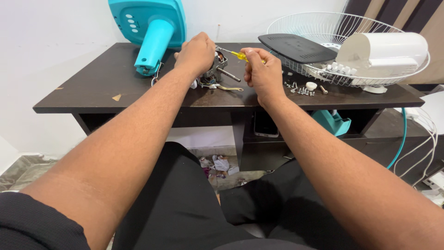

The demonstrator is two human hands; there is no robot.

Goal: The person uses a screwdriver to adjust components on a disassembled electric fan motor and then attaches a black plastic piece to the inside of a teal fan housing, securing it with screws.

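Observation:
My left hand (198, 52) is closed over a small fan motor (217, 69) on the dark wooden table (92, 88); the motor's steel shaft sticks out to the right. My right hand (262, 74) grips a yellow-handled screwdriver (240, 56) whose tip points left into the top of the motor. A teal fan stand (155, 39) lies tilted just left of the motor, with wires running to it.
A white wire fan guard (388, 78) at the back right holds a black cover (296, 47) and a white motor housing (386, 51). Several loose screws (303, 90) lie beside it. A teal part (330, 121) sits under the table. Litter lies on the floor.

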